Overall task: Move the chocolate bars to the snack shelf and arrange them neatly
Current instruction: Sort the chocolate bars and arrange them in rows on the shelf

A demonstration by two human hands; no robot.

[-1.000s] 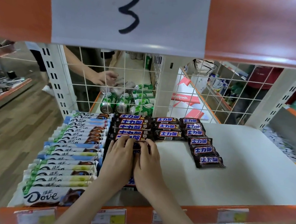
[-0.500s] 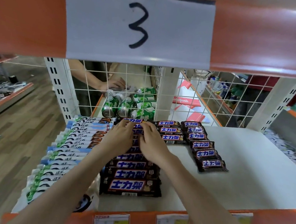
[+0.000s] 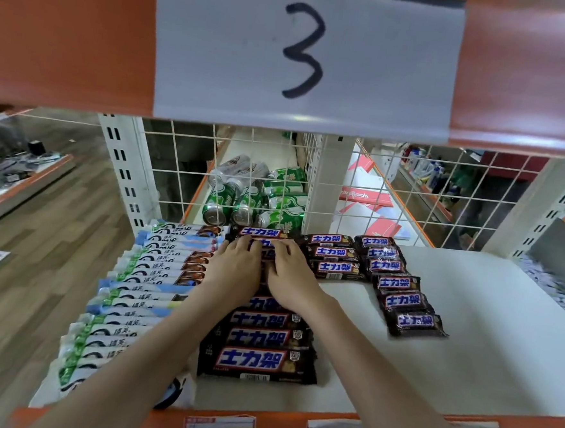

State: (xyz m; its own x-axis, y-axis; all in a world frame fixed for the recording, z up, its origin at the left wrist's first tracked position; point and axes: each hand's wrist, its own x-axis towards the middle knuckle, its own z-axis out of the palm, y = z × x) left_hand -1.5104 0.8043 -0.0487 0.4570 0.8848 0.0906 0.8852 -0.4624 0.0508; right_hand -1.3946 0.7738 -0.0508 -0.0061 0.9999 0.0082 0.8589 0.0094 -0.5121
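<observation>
Brown chocolate bars (image 3: 257, 362) in a column, left hand (image 3: 237, 271), right hand (image 3: 290, 274) resting atop

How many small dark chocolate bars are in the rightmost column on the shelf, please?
6, in one front-to-back line: the rearmost by the wire grid, then, and the nearest one. They overlap slightly; none looks hidden.

Dark brown chocolate bars (image 3: 257, 362) with blue-and-white lettering lie flat on the white snack shelf (image 3: 466, 343) in a column running from near its front edge to the back edge; a second short column (image 3: 333, 253) sits beside it at the back; a third (image 3: 400, 285) slants rightward.
</observation>
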